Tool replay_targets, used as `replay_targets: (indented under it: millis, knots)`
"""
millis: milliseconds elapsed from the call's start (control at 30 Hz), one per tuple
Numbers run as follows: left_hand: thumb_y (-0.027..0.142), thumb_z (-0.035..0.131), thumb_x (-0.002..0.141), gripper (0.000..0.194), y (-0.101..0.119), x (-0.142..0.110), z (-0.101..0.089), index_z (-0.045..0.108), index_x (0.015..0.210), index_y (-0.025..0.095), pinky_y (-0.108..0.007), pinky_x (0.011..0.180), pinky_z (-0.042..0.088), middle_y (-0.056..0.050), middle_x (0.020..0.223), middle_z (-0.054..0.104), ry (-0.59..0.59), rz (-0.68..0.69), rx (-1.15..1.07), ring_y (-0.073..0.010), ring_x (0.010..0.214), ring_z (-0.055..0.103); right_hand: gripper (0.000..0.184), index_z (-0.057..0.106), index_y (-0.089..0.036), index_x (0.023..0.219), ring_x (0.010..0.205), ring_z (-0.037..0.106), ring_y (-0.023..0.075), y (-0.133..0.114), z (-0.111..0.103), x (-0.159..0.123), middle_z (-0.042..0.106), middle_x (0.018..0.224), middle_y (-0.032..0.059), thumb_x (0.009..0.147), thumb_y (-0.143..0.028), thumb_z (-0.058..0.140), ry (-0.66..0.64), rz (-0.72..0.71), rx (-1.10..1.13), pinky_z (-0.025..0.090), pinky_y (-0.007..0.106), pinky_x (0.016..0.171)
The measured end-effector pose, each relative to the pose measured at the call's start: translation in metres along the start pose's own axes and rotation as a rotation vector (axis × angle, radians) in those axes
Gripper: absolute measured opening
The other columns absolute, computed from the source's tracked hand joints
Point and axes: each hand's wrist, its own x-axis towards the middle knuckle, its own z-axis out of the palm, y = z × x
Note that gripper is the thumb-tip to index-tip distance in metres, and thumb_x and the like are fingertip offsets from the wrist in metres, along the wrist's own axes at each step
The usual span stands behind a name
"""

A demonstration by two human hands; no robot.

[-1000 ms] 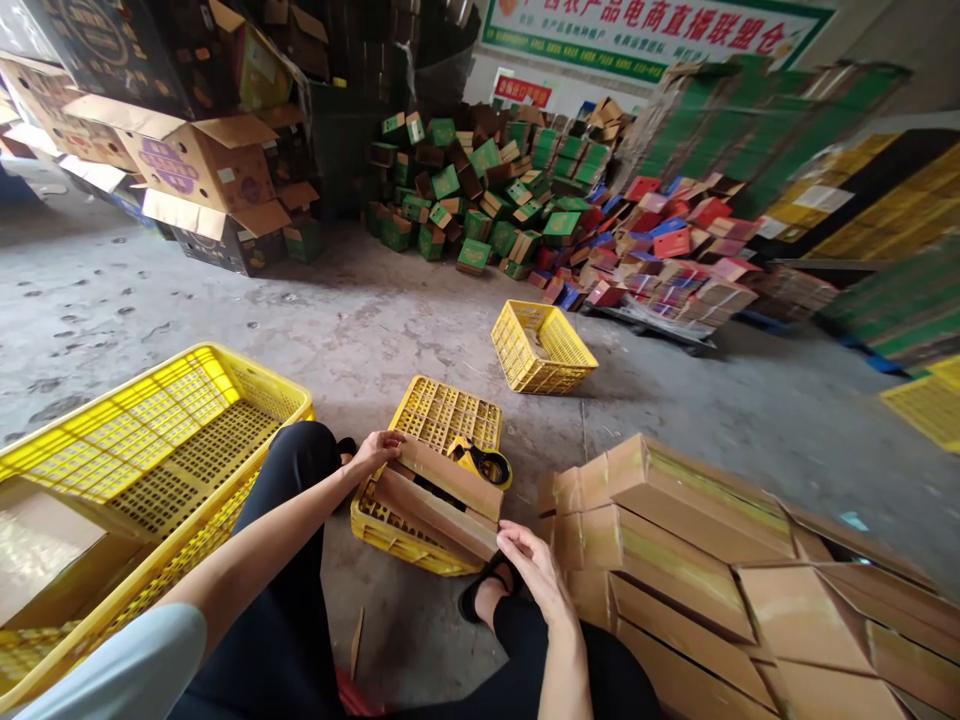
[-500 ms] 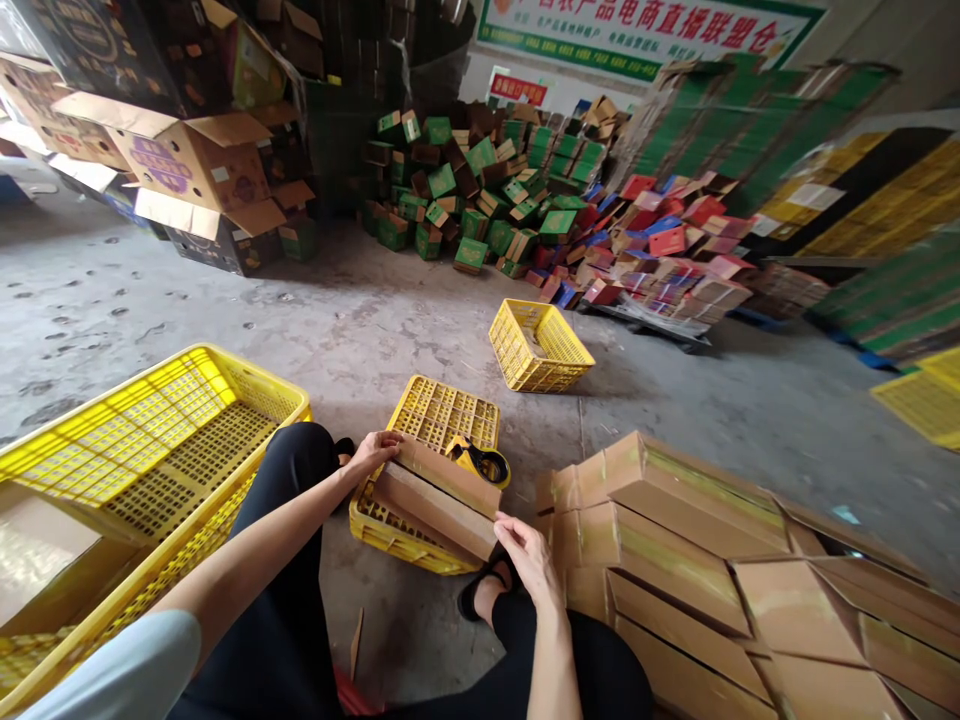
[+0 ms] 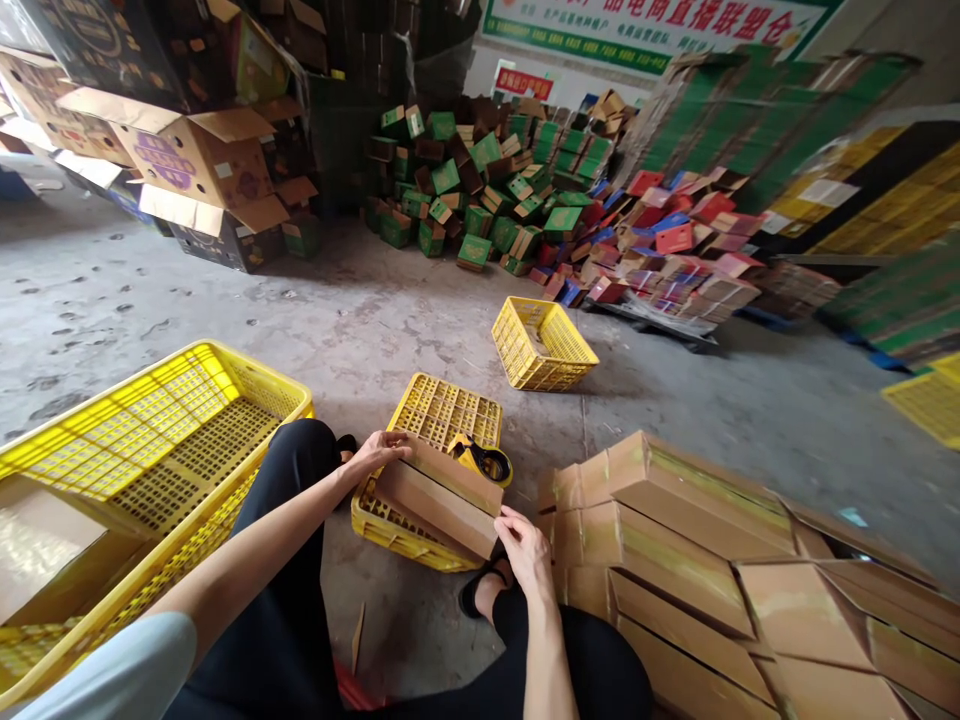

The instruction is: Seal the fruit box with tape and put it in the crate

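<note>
A long brown cardboard box (image 3: 435,508) rests on an upturned yellow crate (image 3: 405,555) between my feet, its two top flaps nearly meeting along the middle. My left hand (image 3: 384,450) grips the box's far left end, fingers bent over the edge. At the opposite end, my right hand (image 3: 523,540) pinches the near right corner of the box. Just beyond the box, a yellow tape dispenser (image 3: 480,460) with a dark roll lies on the crate, touched by neither hand.
Flattened or folded cartons (image 3: 697,500) are stacked at my right. A large yellow crate (image 3: 300,400) with cardboard in it stands at my left. Ahead is a smaller yellow crate (image 3: 547,375). Green boxes (image 3: 474,250) and red boxes (image 3: 675,238) lie heaped farther back.
Across the far edge of the box, my left hand's fingers have shifted slightly right, and the flaps sit closer together. My right hand stays at its corner. The view has tilted slightly.
</note>
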Motion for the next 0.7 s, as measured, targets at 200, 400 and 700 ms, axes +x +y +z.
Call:
replay_targets:
  millis: [200, 400, 700]
  knots:
    - [0.029, 0.085, 0.070, 0.059, 0.003, -0.007, 0.001, 0.077, 0.126, 0.014, -0.036, 0.090, 0.054, -0.012, 0.115, 0.072, 0.039, 0.096, 0.120, -0.0307, 0.107, 0.068, 0.027, 0.080, -0.025, 0.075, 0.109, 0.077, 0.0320, 0.004, 0.006, 0.000, 0.080, 0.122, 0.0154, 0.082, -0.044, 0.062, 0.031, -0.016, -0.054, 0.057, 0.044, 0.103]
    - [0.014, 0.082, 0.066, 0.048, -0.005, -0.005, 0.009, 0.081, 0.113, 0.020, -0.041, 0.104, 0.051, -0.010, 0.116, 0.067, 0.114, 0.198, 0.222, -0.0289, 0.109, 0.066, 0.024, 0.082, -0.024, 0.080, 0.109, 0.077, 0.0309, 0.008, 0.009, 0.001, 0.080, 0.122, 0.0144, 0.083, -0.039, 0.063, 0.050, -0.027, -0.090, 0.058, 0.044, 0.104]
    - [0.025, 0.082, 0.076, 0.054, -0.017, -0.007, 0.008, 0.073, 0.128, 0.013, -0.034, 0.083, 0.056, -0.008, 0.099, 0.070, 0.149, 0.180, 0.272, -0.0232, 0.084, 0.069, 0.031, 0.085, -0.021, 0.091, 0.116, 0.076, 0.0322, 0.008, 0.011, -0.002, 0.078, 0.125, 0.0164, 0.088, -0.037, 0.058, 0.041, -0.039, -0.138, 0.055, 0.046, 0.109]
